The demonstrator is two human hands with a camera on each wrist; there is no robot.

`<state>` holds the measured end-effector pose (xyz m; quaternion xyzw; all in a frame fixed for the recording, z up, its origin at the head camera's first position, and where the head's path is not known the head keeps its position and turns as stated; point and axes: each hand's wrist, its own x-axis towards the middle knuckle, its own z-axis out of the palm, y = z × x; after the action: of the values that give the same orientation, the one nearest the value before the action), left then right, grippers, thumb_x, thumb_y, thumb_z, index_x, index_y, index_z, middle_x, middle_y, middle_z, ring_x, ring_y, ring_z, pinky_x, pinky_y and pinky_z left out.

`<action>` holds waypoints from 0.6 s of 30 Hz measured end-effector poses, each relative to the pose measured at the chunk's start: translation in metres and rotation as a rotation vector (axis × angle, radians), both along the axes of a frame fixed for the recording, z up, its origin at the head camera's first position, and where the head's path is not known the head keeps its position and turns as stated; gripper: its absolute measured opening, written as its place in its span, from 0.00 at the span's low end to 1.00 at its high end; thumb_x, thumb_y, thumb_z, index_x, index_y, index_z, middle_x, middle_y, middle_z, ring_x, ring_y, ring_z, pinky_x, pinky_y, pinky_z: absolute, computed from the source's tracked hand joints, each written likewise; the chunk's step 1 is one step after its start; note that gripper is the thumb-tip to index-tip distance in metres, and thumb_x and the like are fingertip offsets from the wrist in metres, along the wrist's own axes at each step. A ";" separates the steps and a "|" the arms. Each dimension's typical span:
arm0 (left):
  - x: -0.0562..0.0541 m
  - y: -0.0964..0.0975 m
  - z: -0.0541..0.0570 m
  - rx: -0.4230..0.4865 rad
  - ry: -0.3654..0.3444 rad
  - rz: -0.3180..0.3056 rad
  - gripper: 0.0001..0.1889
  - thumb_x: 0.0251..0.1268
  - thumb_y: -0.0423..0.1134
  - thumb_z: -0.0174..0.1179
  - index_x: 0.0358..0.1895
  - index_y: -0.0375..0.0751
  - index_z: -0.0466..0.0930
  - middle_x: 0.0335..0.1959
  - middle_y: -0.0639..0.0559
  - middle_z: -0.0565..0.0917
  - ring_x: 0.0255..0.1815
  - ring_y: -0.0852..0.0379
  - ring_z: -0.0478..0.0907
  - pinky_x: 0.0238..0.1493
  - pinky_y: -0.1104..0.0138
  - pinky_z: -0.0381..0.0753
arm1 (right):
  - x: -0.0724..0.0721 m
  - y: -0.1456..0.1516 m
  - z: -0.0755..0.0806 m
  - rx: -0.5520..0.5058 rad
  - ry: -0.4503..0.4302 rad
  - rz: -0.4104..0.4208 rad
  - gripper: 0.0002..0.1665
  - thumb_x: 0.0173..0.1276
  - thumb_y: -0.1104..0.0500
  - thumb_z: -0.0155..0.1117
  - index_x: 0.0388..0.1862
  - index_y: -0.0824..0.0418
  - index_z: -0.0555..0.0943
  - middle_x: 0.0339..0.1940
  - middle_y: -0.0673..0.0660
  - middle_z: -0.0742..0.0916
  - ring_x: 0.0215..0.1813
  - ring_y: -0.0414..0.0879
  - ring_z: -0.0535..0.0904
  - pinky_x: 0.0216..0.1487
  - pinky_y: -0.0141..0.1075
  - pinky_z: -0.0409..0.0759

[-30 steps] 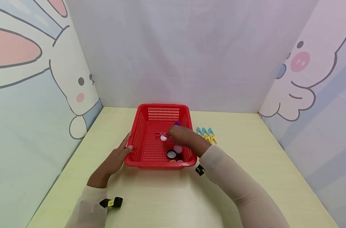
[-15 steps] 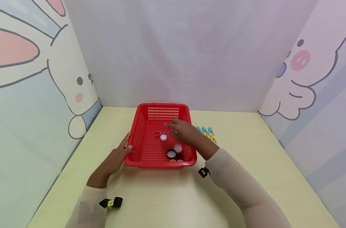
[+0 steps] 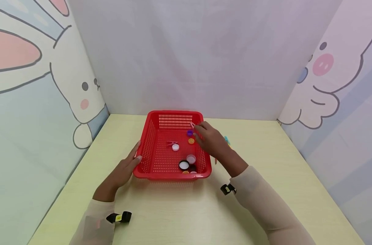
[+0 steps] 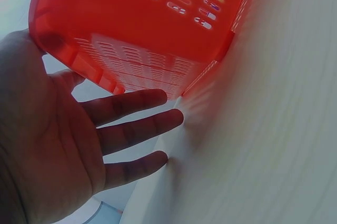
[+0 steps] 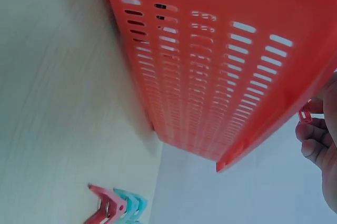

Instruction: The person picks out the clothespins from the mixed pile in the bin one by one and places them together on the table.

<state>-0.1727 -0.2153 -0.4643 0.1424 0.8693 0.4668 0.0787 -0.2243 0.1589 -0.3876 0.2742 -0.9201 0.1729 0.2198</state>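
A red plastic basket (image 3: 172,176) with slotted walls stands on the table. My left hand (image 3: 124,170) rests against its left rim; in the left wrist view three fingers (image 4: 134,137) stretch out straight below the rim. My right hand (image 3: 211,137), over the right rim, pinches a pink clothespin (image 3: 192,125) between thumb and fingers. Inside lies another pink clothespin (image 3: 172,143) beside a white cap (image 3: 175,147). A purple cap (image 3: 190,133) and an orange cap (image 3: 191,141) sit near the right wall. Toward the front are a black-rimmed cap (image 3: 184,165) and a translucent cap (image 3: 191,159).
Right of the basket, a pink clothespin (image 5: 108,205) lies beside turquoise clothespins (image 5: 131,203) in the right wrist view. My right arm mostly hides that group in the head view. A pale wall (image 3: 186,68) closes off the table's back edge.
My right hand has risen from the basket's floor and moved right to the rim, carrying a pink clothespin. The orange and purple caps now show fully. My left hand has stayed put.
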 end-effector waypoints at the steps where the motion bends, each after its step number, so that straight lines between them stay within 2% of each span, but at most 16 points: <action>1: 0.000 0.000 0.000 0.000 0.000 0.000 0.41 0.87 0.52 0.48 0.92 0.63 0.36 0.63 0.39 0.83 0.53 0.50 0.83 0.59 0.55 0.87 | 0.001 0.003 -0.001 -0.008 0.007 -0.005 0.29 0.73 0.59 0.78 0.70 0.63 0.84 0.57 0.62 0.87 0.52 0.52 0.90 0.53 0.45 0.92; 8: -0.001 0.000 0.001 -0.005 -0.003 0.001 0.41 0.87 0.53 0.49 0.92 0.64 0.36 0.62 0.40 0.83 0.53 0.50 0.84 0.58 0.55 0.86 | 0.007 0.019 -0.005 -0.057 0.040 -0.052 0.27 0.71 0.60 0.79 0.67 0.63 0.85 0.52 0.62 0.86 0.44 0.51 0.86 0.47 0.45 0.93; 18: -0.001 -0.001 0.000 0.004 -0.003 -0.005 0.42 0.87 0.54 0.50 0.92 0.64 0.36 0.60 0.42 0.84 0.52 0.52 0.84 0.58 0.55 0.87 | 0.017 0.041 -0.013 -0.090 0.041 -0.098 0.24 0.75 0.61 0.76 0.67 0.66 0.86 0.50 0.63 0.87 0.42 0.52 0.85 0.44 0.45 0.92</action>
<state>-0.1736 -0.2160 -0.4647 0.1441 0.8679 0.4684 0.0811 -0.2070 0.1998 -0.4007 0.2221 -0.9190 0.1975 0.2590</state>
